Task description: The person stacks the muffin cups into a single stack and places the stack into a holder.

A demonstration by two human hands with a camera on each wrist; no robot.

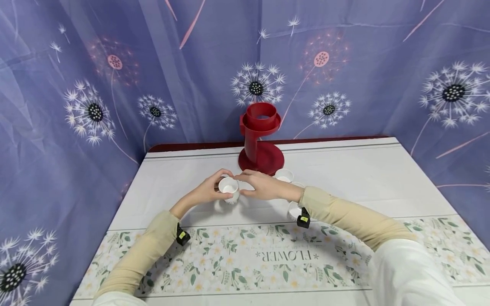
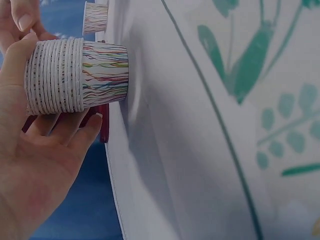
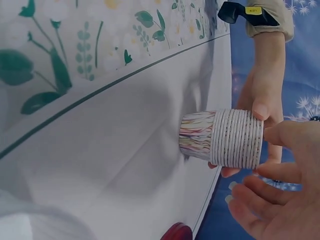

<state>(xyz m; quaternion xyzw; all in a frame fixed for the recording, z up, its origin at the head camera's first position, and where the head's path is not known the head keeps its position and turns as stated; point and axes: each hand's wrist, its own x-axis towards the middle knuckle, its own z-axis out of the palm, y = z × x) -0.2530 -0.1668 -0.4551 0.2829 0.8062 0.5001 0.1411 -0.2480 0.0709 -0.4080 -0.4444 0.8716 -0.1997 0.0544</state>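
Note:
A stack of nested paper cups (image 1: pixel 231 196), white inside with colourful wavy lines outside, stands upright on the table. My left hand (image 1: pixel 208 188) grips the stack from the left, thumb on the near side and fingers behind. From the right, my right hand (image 1: pixel 264 185) reaches to the rim of the top cup. In the right wrist view the fingertips (image 3: pixel 270 134) of that hand are at the stack's (image 3: pixel 235 139) top rim, thumb and forefinger spread across it. Whether they press on the rim is hard to tell.
Behind the hands stands a red plastic stand (image 1: pixel 250 146) with a ring-shaped top and round base. Separate cups sit around the right forearm, one (image 1: pixel 284 174) by the stand's base and another (image 1: pixel 294 210) near the wrist. A dandelion curtain (image 1: pixel 206 85) hangs behind the table.

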